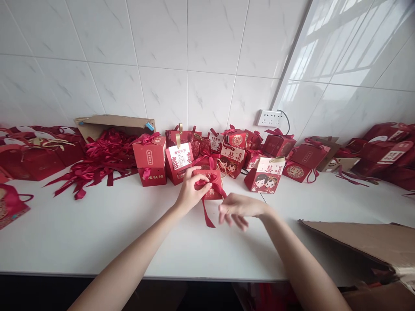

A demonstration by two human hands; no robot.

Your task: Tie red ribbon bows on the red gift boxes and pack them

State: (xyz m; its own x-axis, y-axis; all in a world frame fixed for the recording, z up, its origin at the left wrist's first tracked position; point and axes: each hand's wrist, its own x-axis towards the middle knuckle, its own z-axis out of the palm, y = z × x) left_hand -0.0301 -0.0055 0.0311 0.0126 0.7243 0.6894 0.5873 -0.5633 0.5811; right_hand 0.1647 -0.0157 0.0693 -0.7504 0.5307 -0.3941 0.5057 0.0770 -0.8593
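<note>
A small red gift box [210, 194] with pale lettering stands on the white table before me. Around its top runs a dark red ribbon [207, 214], one tail hanging down the front onto the table. My left hand [191, 188] pinches the ribbon between thumb and fingertips at the box's top. To the right of the box is my right hand [238, 209], blurred, its fingers pointing left and down beside the ribbon's right-hand part. Whether it grips that part cannot be made out.
Finished-looking red boxes [149, 160] and a white-fronted box [266, 177] stand behind. A heap of red ribbons [106, 151] spills from a cardboard box [113, 123] at left. A cardboard flap [353, 237] juts over the table at right. A power strip [269, 118] is on the wall.
</note>
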